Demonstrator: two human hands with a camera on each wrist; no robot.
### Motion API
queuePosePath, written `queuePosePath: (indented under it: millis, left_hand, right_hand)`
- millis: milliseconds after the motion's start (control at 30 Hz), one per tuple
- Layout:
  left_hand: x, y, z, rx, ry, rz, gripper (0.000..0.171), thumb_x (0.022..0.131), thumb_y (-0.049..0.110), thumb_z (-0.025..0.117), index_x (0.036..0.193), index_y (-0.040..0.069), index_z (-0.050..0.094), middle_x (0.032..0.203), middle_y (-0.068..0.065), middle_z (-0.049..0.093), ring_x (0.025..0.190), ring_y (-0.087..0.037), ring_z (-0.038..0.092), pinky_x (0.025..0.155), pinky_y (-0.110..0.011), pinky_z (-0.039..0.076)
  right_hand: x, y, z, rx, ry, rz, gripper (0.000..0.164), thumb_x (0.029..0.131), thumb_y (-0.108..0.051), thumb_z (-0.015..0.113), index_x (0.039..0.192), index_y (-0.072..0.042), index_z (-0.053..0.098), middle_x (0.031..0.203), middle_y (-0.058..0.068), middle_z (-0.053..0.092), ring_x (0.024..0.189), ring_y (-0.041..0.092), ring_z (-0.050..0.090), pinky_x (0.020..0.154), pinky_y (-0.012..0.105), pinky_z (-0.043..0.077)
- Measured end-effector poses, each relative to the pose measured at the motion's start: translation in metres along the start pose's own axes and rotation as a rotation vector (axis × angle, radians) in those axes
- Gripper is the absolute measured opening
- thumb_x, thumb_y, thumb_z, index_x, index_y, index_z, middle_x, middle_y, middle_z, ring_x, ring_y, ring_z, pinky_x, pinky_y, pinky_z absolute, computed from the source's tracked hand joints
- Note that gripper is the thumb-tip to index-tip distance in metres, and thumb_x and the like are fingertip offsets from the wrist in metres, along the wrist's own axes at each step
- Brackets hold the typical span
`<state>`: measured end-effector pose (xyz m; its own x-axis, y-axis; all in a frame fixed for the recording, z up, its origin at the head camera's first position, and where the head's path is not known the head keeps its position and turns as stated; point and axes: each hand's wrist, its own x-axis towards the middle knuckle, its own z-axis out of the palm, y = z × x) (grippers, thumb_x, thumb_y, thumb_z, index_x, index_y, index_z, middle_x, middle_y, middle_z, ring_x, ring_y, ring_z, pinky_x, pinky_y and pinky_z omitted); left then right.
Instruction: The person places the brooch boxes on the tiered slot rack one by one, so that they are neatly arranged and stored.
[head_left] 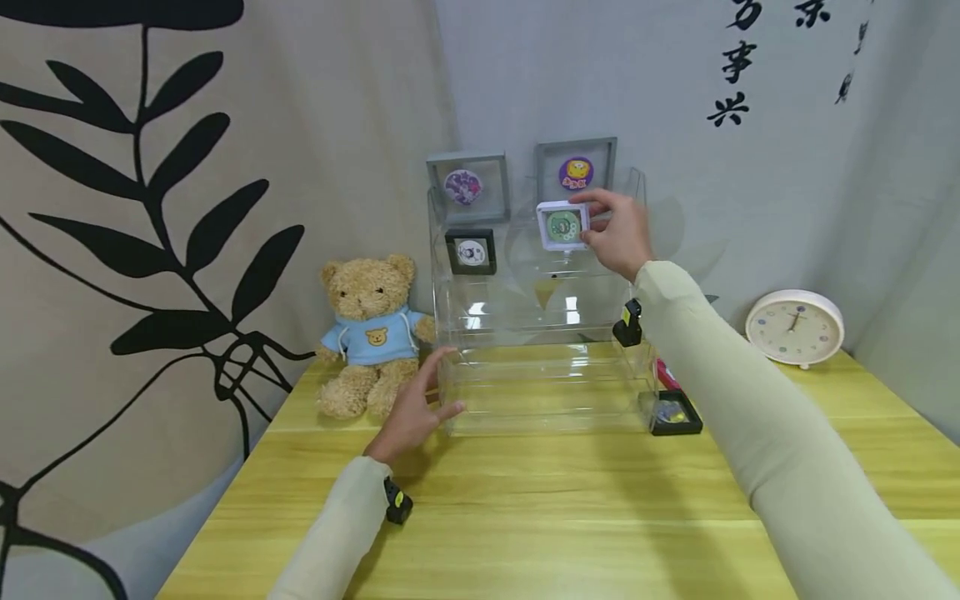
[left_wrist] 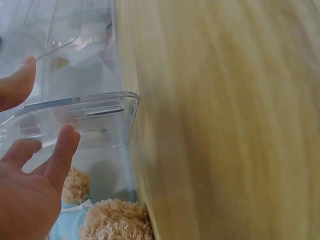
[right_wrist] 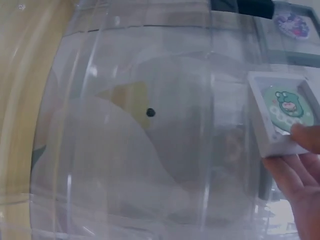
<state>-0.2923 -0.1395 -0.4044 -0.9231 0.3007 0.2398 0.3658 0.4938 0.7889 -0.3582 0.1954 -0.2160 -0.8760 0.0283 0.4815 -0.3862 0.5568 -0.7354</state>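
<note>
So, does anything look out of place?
Slightly: a black badge frame sits on the table beside the clear display rack, while two grey frames stand on its top tier. Nothing looks spilled.

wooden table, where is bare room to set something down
The table is bare in front of the clear rack, between left sleeve and right sleeve, and between right sleeve and clock. Crowded: the rack's left, with teddy bear and left hand, and its lower right, with a black frame.

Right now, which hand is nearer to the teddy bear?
Left. The left hand is close to the teddy bear, at the lower left of the clear rack; the right hand is farther off, up toward the rack's right side, holding a white frame.
</note>
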Motion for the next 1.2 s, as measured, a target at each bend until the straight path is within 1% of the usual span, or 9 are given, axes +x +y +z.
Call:
queuePosePath:
  millis: [167, 333, 433, 500, 633, 733, 967, 1100, 1200]
  left_hand:
    - [-0.001, 0.002, -0.003, 0.005, -0.004, -0.008, 0.085, 0.088, 0.012, 0.078, 0.152, 0.044, 0.032, 0.159, -0.015, 0.038, 0.135, -0.042, 0.052, 0.109, -0.055, 0.051]
    - [-0.001, 0.001, -0.002, 0.017, 0.003, -0.012, 0.087, 0.087, 0.013, 0.078, 0.15, 0.051, 0.031, 0.158, -0.014, 0.039, 0.135, -0.041, 0.053, 0.109, -0.053, 0.052]
    - [-0.001, 0.0, -0.002, 0.022, 0.006, 0.004, 0.088, 0.087, 0.012, 0.078, 0.15, 0.051, 0.03, 0.159, -0.015, 0.038, 0.134, -0.042, 0.054, 0.109, -0.054, 0.052]
    - [-0.002, 0.0, -0.001, 0.023, 0.007, 0.014, 0.088, 0.087, 0.012, 0.078, 0.15, 0.049, 0.031, 0.16, -0.016, 0.037, 0.134, -0.043, 0.053, 0.108, -0.054, 0.052]
    - [-0.002, 0.0, -0.001, 0.018, 0.006, 0.018, 0.087, 0.087, 0.011, 0.078, 0.151, 0.046, 0.031, 0.159, -0.016, 0.037, 0.134, -0.044, 0.053, 0.108, -0.055, 0.052]
    - [-0.002, 0.001, -0.002, 0.02, 0.005, 0.022, 0.087, 0.087, 0.012, 0.078, 0.152, 0.045, 0.031, 0.16, -0.016, 0.037, 0.134, -0.044, 0.053, 0.108, -0.056, 0.052]
    - [-0.003, 0.001, -0.003, 0.022, 0.006, 0.013, 0.087, 0.088, 0.012, 0.077, 0.151, 0.048, 0.03, 0.16, -0.015, 0.036, 0.136, -0.044, 0.051, 0.109, -0.057, 0.051]
    - [-0.003, 0.002, -0.002, 0.016, 0.003, 0.013, 0.086, 0.088, 0.012, 0.077, 0.15, 0.049, 0.031, 0.161, -0.015, 0.035, 0.136, -0.045, 0.051, 0.109, -0.058, 0.05]
    - [-0.003, 0.002, -0.003, 0.013, 0.001, 0.012, 0.086, 0.088, 0.013, 0.078, 0.15, 0.05, 0.031, 0.16, -0.015, 0.037, 0.135, -0.045, 0.051, 0.109, -0.058, 0.051]
  right_hand:
    - [0.003, 0.0, 0.013, -0.023, 0.053, 0.009, 0.054, 0.084, 0.018, 0.062, 0.131, -0.01, 0.066, 0.126, 0.022, 0.064, 0.115, 0.035, 0.067, 0.099, 0.045, 0.06]
    - [0.003, 0.003, 0.022, -0.059, 0.08, -0.033, 0.053, 0.083, 0.018, 0.061, 0.129, -0.008, 0.067, 0.125, 0.021, 0.067, 0.117, 0.035, 0.066, 0.102, 0.046, 0.059]
    - [0.003, 0.005, 0.027, -0.065, 0.085, -0.047, 0.051, 0.083, 0.018, 0.061, 0.127, -0.008, 0.068, 0.125, 0.02, 0.067, 0.117, 0.034, 0.066, 0.103, 0.047, 0.058]
    - [0.002, 0.006, 0.029, -0.066, 0.09, -0.051, 0.051, 0.083, 0.018, 0.061, 0.126, -0.008, 0.068, 0.124, 0.019, 0.068, 0.117, 0.034, 0.067, 0.108, 0.047, 0.055]
    - [0.0, 0.009, 0.033, -0.055, 0.097, -0.047, 0.052, 0.082, 0.019, 0.062, 0.125, -0.008, 0.069, 0.123, 0.019, 0.069, 0.114, 0.033, 0.067, 0.106, 0.047, 0.056]
    - [0.0, 0.01, 0.035, -0.049, 0.106, -0.044, 0.052, 0.081, 0.02, 0.063, 0.125, -0.008, 0.07, 0.122, 0.019, 0.069, 0.111, 0.032, 0.068, 0.1, 0.044, 0.06]
    - [-0.001, 0.009, 0.042, -0.055, 0.067, -0.04, 0.049, 0.083, 0.015, 0.067, 0.126, -0.009, 0.069, 0.116, 0.02, 0.071, 0.107, 0.032, 0.07, 0.094, 0.043, 0.062]
    - [-0.004, 0.009, 0.046, -0.077, 0.063, -0.042, 0.047, 0.085, 0.009, 0.069, 0.127, -0.01, 0.069, 0.115, 0.02, 0.072, 0.109, 0.032, 0.07, 0.097, 0.044, 0.06]
    - [-0.005, 0.008, 0.051, -0.113, 0.088, -0.084, 0.045, 0.086, 0.008, 0.069, 0.127, -0.01, 0.069, 0.115, 0.02, 0.072, 0.107, 0.033, 0.069, 0.098, 0.046, 0.058]
